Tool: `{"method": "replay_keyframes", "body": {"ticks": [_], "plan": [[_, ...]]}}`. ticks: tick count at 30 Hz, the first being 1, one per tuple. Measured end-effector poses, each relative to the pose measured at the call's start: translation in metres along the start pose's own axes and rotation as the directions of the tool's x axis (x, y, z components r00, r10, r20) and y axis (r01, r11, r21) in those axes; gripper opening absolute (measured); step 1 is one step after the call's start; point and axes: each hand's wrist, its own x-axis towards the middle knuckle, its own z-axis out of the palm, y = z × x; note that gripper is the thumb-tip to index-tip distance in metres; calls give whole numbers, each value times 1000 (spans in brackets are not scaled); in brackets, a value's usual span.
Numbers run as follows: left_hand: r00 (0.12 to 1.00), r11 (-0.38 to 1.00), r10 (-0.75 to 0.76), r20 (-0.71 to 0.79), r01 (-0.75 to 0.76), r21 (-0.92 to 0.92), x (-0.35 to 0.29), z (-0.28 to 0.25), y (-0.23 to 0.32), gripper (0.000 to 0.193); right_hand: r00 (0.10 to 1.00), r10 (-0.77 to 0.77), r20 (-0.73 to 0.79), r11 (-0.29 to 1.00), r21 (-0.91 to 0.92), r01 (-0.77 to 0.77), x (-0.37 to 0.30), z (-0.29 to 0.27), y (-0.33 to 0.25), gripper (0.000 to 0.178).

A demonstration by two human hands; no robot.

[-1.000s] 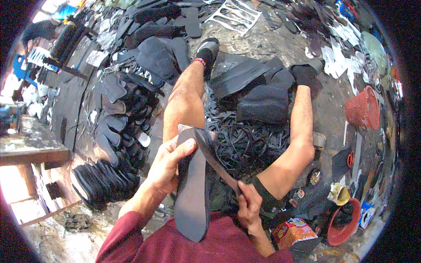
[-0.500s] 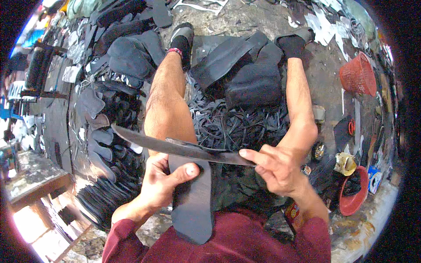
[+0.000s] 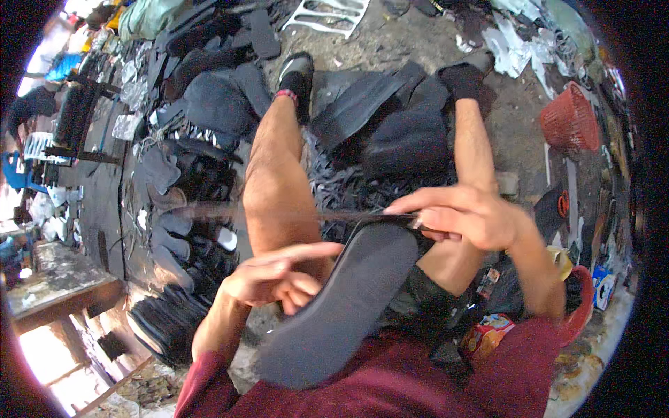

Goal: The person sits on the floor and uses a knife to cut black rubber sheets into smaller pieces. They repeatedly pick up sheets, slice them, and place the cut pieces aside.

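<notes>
With fingers (image 3: 317, 251) of the left hand (image 3: 268, 279) half curled along the black sole (image 3: 341, 299) (firmness hidden; cannot tell) and right hand (image 3: 477, 219) gripping a long, blurred blade (image 3: 334, 217). Could drop the sole, slanting between both, through loose hold, or nick the left hand through hasty swinging.

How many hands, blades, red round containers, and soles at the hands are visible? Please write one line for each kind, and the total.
Hands: 2 (left hand, right hand)
Blades: 1 (long blade, blurred)
Red round containers: 2 (mesh basket; tub, partly hidden)
Soles at the hands: 1 (dark sole)
Total: 6
</notes>
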Motion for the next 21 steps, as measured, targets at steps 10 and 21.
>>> {"method": "replay_keyframes", "body": {"ticks": [10, 21], "plan": [[328, 610, 541, -774, -787, 93, 128, 122, 21, 45, 234, -415, -879, 906, -376, 192, -2, 152, 64, 44], [358, 754, 516, -778, -622, 213, 111, 83, -41, 36, 509, -338, -792, 923, -384, 15, -79, 181, 125, 38]]}}
